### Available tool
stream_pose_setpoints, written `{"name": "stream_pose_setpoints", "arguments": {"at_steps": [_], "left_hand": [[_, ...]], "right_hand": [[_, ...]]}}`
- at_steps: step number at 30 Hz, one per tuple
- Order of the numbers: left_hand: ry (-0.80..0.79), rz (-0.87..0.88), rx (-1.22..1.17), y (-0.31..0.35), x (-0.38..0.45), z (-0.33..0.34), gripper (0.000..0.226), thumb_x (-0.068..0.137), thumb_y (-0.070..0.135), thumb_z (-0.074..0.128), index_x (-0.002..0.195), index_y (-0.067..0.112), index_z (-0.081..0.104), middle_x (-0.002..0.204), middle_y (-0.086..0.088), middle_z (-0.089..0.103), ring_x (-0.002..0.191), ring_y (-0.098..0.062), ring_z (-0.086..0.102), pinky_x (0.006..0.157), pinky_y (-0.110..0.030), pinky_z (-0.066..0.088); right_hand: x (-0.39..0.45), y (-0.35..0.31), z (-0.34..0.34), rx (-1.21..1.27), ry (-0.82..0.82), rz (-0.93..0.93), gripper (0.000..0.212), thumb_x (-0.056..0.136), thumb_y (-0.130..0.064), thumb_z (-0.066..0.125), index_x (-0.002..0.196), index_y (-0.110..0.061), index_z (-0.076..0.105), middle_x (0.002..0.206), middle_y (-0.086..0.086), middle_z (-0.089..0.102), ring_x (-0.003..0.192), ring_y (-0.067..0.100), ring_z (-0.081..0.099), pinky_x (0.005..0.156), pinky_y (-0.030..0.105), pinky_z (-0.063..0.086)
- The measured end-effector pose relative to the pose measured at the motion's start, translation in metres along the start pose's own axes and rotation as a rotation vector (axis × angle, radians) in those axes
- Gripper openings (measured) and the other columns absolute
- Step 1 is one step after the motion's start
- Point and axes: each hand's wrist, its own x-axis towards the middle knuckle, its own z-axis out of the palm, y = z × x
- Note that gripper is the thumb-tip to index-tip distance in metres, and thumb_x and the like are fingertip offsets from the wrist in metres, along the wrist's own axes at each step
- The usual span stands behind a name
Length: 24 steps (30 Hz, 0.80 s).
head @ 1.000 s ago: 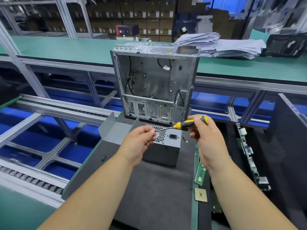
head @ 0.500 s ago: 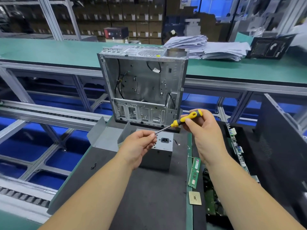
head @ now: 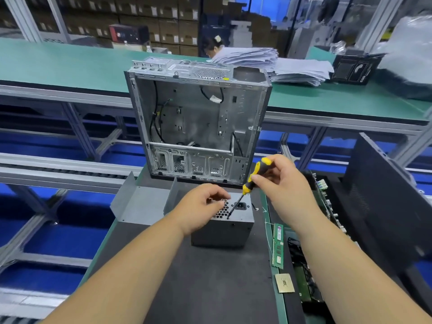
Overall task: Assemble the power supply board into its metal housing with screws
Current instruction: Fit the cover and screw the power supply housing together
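On the desk (head: 210, 288), before the open case (head: 198, 122), sits the supply (head: 224, 225). My left hand (head: 201, 206) presses its grille to steady it, fingers curled, perhaps pinching a screw, I cannot tell; my right hand (head: 282, 183) grips the screwdriver (head: 253, 177), tip set near the front edge.

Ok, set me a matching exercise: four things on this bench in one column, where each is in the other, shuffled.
Things:
1. screwdriver
2. power supply box
3. open computer case
4. memory stick

Places:
A. upright behind the box
B. flat on the green strip at the mat's right edge
C. in the right hand
D. under the left hand

Pairs: 1-C, 2-D, 3-A, 4-B
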Motion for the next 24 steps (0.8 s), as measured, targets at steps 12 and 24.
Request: {"name": "stream_pose_setpoints", "arguments": {"at_steps": [12,24], "left_hand": [[-0.195,0.128,0.282,-0.009,0.003,-0.004,0.028,0.081,0.005,0.063,0.095,0.028,0.071,0.101,0.014,0.052,0.095,0.006,0.049,0.082,0.001,0.031],[-0.18,0.146,0.345,-0.013,0.001,0.001,0.02,0.073,0.024,0.077,0.087,0.033,0.066,0.102,0.011,0.052,0.103,-0.011,0.05,0.096,-0.034,0.043]], "right_hand": [[-0.011,-0.009,0.022,-0.257,-0.013,0.003,0.023,0.09,-0.017,0.066,0.09,-0.036,0.054,0.083,-0.014,0.07,0.081,0.004,0.069,0.076,0.031,0.053],[-0.002,-0.034,0.02,-0.491,-0.269,-0.017,0.049,0.094,-0.006,0.056,0.116,-0.048,0.045,0.096,-0.018,0.066,0.088,-0.004,0.063,0.078,0.025,0.052]]}}
